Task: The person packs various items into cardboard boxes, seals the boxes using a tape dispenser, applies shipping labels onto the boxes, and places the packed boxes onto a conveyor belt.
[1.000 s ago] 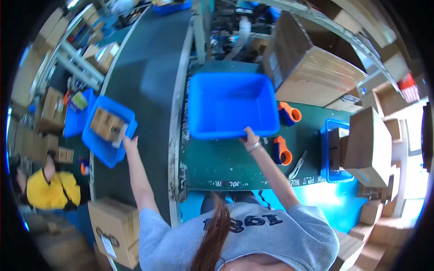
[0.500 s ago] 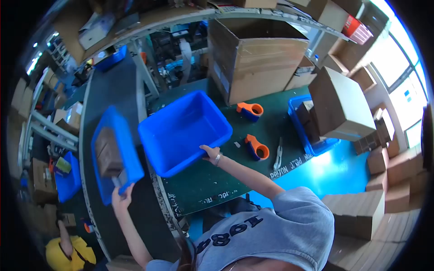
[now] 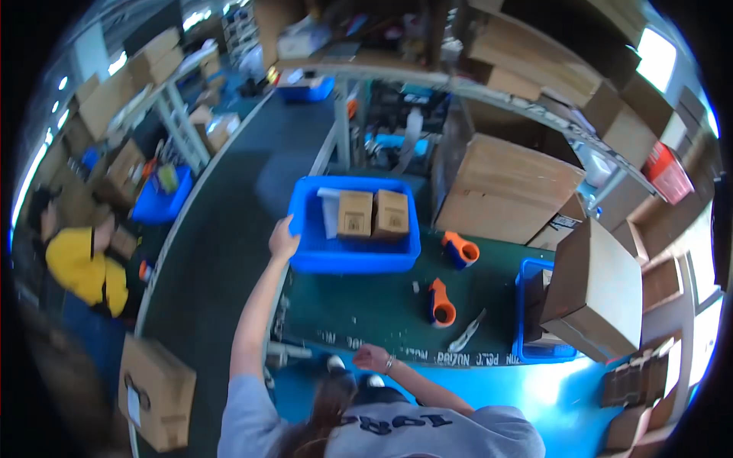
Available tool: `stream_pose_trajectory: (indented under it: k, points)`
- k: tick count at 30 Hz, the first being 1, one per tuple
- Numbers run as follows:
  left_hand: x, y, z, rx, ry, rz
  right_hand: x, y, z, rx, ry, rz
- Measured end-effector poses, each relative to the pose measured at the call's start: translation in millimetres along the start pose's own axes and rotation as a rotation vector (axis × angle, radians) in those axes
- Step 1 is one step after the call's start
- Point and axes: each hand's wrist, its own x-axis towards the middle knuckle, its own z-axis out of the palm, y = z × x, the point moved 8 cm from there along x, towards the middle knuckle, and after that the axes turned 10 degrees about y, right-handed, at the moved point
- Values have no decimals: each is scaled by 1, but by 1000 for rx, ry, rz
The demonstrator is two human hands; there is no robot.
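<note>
A blue plastic bin (image 3: 355,263) is at the table's left side, holding two small brown cardboard boxes (image 3: 355,214) and a white sheet of paper (image 3: 329,212). My left hand (image 3: 284,240) grips the bin's left rim. In front of the table edge, close to my body, my right hand (image 3: 372,359) hangs with loosely bent fingers and nothing in it. Two orange-and-blue tape dispensers (image 3: 441,304) and a utility knife (image 3: 466,333) lie on the green table (image 3: 366,305) to the right of the bin.
A conveyor belt (image 3: 221,229) runs along the left, with a cardboard box (image 3: 156,393) at its near end. A large open carton (image 3: 511,183) stands behind the dispensers. Another box tilts over a blue bin (image 3: 534,351) at right. A person in yellow (image 3: 88,267) is across the belt.
The bin with the boxes has moved right, from over the belt to the table. My right hand has let go of the empty blue bin, which no longer shows, and drawn back toward me.
</note>
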Motion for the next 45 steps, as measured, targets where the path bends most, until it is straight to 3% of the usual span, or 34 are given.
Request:
stream_pose_trajectory:
  k: [2,5,7,8,9,12,14,15,16,17,20,22,25,28,30,31,32,34,36,38,45]
  points:
    - [-37,2,0,-45,-44,-76,-16,31,-11,-15,-20,54]
    - [-128,7,-41,-254,55,-13,-51,67,-2,-89,-29,111]
    - [-221,-16,-47,-591,-73,-322,-67,86,6,-160,-71,139]
    - [-272,-17,-80,-508,-128,-449,-72,97,10,-226,-101,164]
    - [-332,-46,-86,-579,-49,-470,-77,111,18,-285,-139,189]
    - [-513,-84,-163,-591,304,-891,-83,157,44,-508,-217,298]
    - [-647,-98,-248,-460,653,-1145,-92,208,75,-785,-163,366]
    - [-713,-104,-282,-382,804,-1288,-87,229,88,-887,-85,285]
    - [-789,-110,-309,-247,1032,-1331,-84,264,104,-1007,-142,348]
    - [-880,-156,-310,-557,1298,-1080,-93,298,122,-1077,-179,381]
    - [-1025,-32,-424,-366,1812,-1463,-142,421,170,-1345,-369,568]
    - [-1132,12,-456,-310,2158,-1332,-166,514,187,-1459,-483,779]
    - [-1233,83,-538,-12,2430,-1331,-236,662,229,-1642,-663,908]
    - [-1302,118,-651,101,2515,-1150,-316,822,291,-1725,-922,881]
    - [-1350,127,-730,99,2517,-774,-372,937,327,-1704,-1100,1050]
    - [-1372,136,-770,151,2482,-699,-405,993,347,-1751,-1107,883]
    - [-1389,141,-812,189,2435,-629,-439,1045,365,-1735,-1182,879]
    - [-1409,143,-884,268,2345,-623,-499,1157,407,-1700,-1445,749]
    - [-1414,147,-944,306,2237,-650,-564,1237,453,-1651,-1654,225]
    - [-1416,151,-994,375,2114,-698,-621,1295,486,-1542,-1734,64]
    - [-1445,136,-1044,776,1954,-1018,-686,1414,531,-1213,-1820,87]
